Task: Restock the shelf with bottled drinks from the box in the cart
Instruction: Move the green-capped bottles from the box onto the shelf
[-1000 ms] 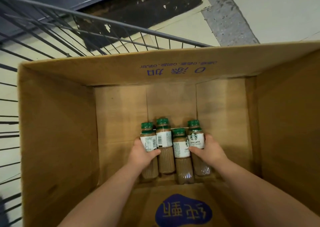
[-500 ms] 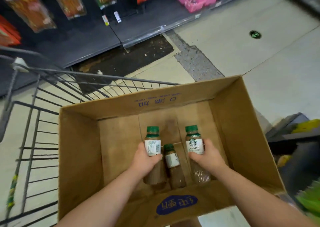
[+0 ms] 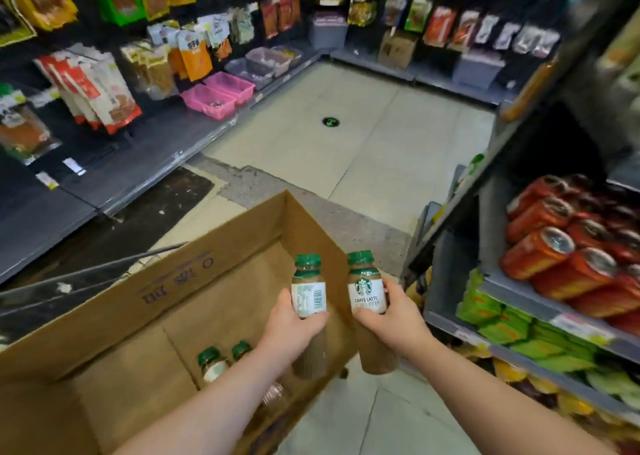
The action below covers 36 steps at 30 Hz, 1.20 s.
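Two bottles are in our grasp, one per hand. Our left hand (image 3: pixel 294 330) wraps fingers and thumb round the lower body of a coffee bottle (image 3: pixel 308 291), the barcode side of its label facing us. Our right hand (image 3: pixel 394 323) clasps a second coffee bottle (image 3: pixel 367 288) the same way, its "CAFFE LATTE" label towards us. Both bottles stand upright with green caps, just beside each other but apart, held up at the right-hand wall of the cardboard box (image 3: pixel 173 281).

Down inside the box we see two further bottles (image 3: pixel 211 364), partly hidden behind our left forearm. The box sits in a wire cart (image 3: pixel 104 265), of which only a few grey bars show at the left. To our right stands the shelf (image 3: pixel 446 274), one tier carrying orange cans (image 3: pixel 554 246) lying on their sides, with green packets (image 3: pixel 495 312) below. Across the pale floor (image 3: pixel 363 135), hanging snack bags (image 3: pixel 194 52) and pink baskets (image 3: pixel 218 96) line the far racks.
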Motion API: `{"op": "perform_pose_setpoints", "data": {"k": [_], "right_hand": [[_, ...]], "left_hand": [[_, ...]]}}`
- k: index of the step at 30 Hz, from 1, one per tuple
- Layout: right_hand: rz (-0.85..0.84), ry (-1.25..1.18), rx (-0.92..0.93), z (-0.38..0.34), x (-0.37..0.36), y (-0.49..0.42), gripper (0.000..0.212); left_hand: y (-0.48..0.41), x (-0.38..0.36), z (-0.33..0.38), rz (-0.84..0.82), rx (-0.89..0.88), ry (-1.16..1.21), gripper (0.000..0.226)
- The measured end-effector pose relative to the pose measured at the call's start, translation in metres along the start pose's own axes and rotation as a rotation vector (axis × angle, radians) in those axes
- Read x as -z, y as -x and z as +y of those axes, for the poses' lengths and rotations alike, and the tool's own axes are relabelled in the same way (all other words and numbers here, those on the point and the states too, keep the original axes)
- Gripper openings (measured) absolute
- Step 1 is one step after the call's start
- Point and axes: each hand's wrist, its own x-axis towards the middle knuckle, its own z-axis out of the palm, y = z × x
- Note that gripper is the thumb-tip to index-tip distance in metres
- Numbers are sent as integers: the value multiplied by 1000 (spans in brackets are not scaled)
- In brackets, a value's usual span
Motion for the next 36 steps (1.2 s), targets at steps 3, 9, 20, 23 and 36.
{"op": "perform_pose_setpoints", "data": {"k": [3,9,20,23,36], "right_hand": [[114,-52,-31,32,47,32,55],[352,-177,-112,125,146,126,50],[757,-292,-220,299,307,357,42],[857,-315,-227,332,340,407,39],[1189,-438,-307,446,464,497,40]], "left_hand": [[18,-45,30,-94,-104,-35,45],[101,-164,80,-267,-284,-95,46],[332,-388,136,-618,-510,-132,46],[381,-437,148,-710,-583,-147,43],[504,-611,212,-964,-786,-192,42]]}}
